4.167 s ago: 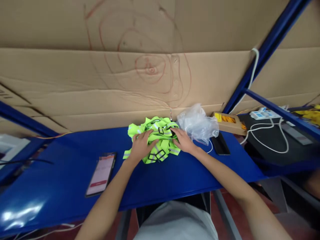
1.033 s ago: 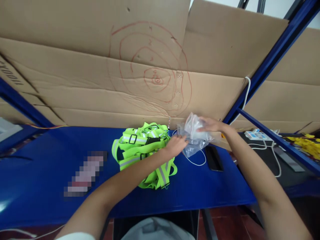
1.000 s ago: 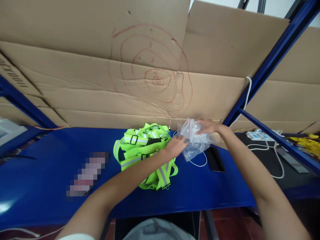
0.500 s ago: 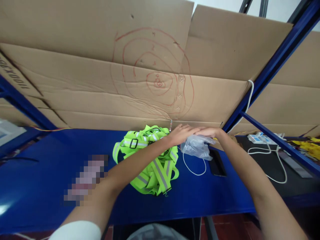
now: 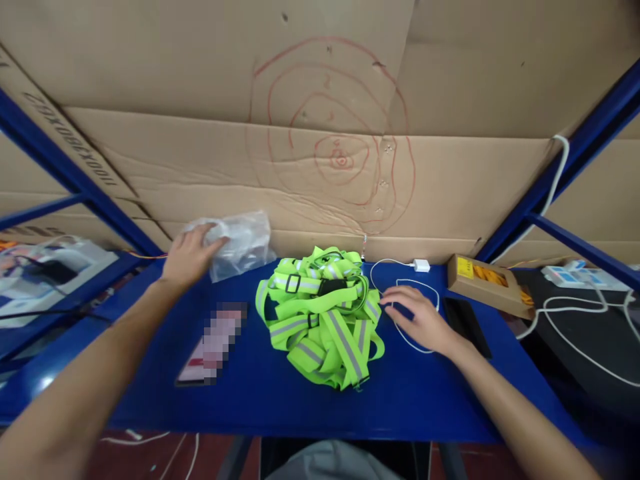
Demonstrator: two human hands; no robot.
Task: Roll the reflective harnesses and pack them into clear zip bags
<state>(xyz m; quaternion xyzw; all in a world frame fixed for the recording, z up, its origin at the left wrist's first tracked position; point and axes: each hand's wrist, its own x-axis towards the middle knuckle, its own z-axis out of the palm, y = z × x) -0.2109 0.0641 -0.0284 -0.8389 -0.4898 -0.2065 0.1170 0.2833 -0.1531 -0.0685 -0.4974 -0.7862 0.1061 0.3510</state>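
A heap of neon-green straps with grey reflective stripes and black buckles lies on the blue table. At its upper left, my left hand is on the left edge of a clear plastic bag, fingers curled against it. The bag spreads out to the right of the hand, in front of the cardboard. Just right of the straps, my right hand hovers with its fingers apart and nothing in them, over a thin white cable.
A phone with a blurred screen lies left of the straps. Farther right are a dark phone, a white charger and an open box of orange items. Cardboard stands along the back between blue posts.
My hands have parted. The left one has moved far left along with the plastic bag, while the right one has come down beside the straps. The view has shifted, showing the orange-item box.
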